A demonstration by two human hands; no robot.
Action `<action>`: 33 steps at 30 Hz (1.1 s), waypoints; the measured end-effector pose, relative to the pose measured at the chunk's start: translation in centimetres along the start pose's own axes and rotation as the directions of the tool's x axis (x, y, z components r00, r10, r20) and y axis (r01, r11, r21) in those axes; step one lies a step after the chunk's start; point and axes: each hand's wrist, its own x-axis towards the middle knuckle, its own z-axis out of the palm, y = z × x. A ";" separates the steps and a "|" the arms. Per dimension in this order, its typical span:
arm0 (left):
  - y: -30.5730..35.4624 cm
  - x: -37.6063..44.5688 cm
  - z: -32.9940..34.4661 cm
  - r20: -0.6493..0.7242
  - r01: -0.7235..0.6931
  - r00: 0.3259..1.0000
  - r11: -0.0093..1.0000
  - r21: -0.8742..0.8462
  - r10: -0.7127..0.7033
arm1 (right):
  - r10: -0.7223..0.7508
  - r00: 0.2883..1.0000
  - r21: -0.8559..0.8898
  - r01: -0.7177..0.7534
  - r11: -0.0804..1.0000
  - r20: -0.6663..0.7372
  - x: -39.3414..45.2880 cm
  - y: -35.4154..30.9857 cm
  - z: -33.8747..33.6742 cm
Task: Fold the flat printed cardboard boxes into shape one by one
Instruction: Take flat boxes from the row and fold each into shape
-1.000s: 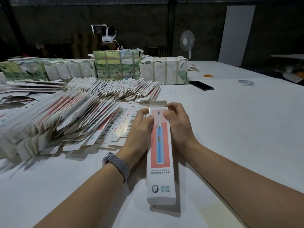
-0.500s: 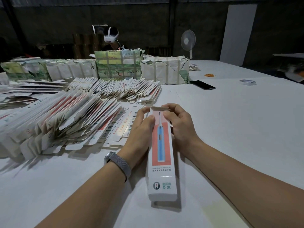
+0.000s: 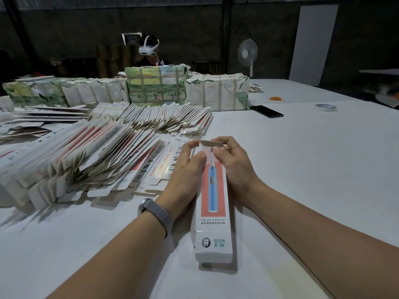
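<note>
Head view: your left hand and right hand both pinch the box; squeeze hard and its flap may bend.

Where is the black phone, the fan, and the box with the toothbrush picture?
black phone (image 3: 266, 114), head view, middle of its dark screen.
fan (image 3: 247, 52), head view, centre of its round white grille.
toothbrush box (image 3: 213, 214), head view, printed front face, below the hands.

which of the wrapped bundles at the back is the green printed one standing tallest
The middle bundle, directly below the person wearing a white headset. Its green printed face rises above the mostly white bundles on either side of it.
</note>
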 end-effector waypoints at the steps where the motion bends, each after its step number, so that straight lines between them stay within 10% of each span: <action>1: 0.0 0.0 0.0 0.003 -0.003 1.000 1.000 0.000 0.003 | -0.002 1.000 0.001 0.002 1.000 -0.005 0.0 0.0 0.0; 33: 0.2 -0.2 0.3 0.068 -0.007 0.998 0.999 0.035 0.005 | 0.070 0.995 0.041 -0.068 0.997 -0.064 0.4 -0.1 -0.7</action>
